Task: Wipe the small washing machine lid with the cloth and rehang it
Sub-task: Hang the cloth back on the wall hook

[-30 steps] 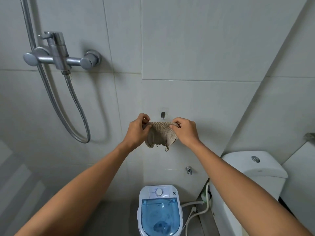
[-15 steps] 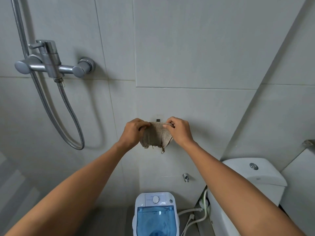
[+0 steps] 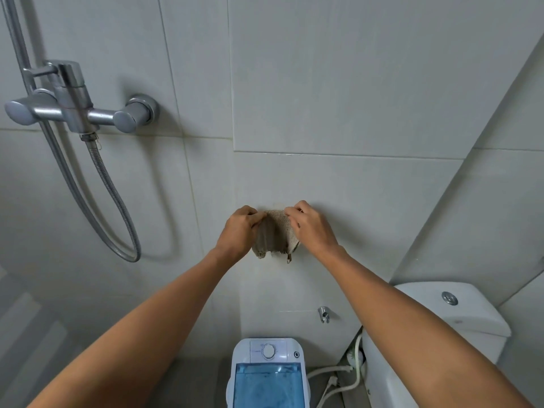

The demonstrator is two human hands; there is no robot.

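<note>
A small beige knitted cloth [image 3: 273, 235] hangs against the tiled wall at the middle of the view. My left hand [image 3: 240, 231] pinches its upper left edge and my right hand [image 3: 312, 228] pinches its upper right edge, both pressed close to the wall. The cloth and my fingers cover the wall hook, so it is hidden. Far below, at the bottom edge, stands the small white washing machine [image 3: 269, 350] with its translucent blue lid [image 3: 268, 384] closed.
A chrome shower mixer [image 3: 79, 108] with a looping metal hose [image 3: 117, 207] is on the wall at the left. A white toilet cistern [image 3: 450, 313] stands at the right. A small wall tap [image 3: 323, 313] and white hoses [image 3: 341, 375] sit beside the machine.
Both hands have carried the cloth's top edge up onto the dark wall hook, which is now covered. The hands are closer together and the cloth bunches between them.
</note>
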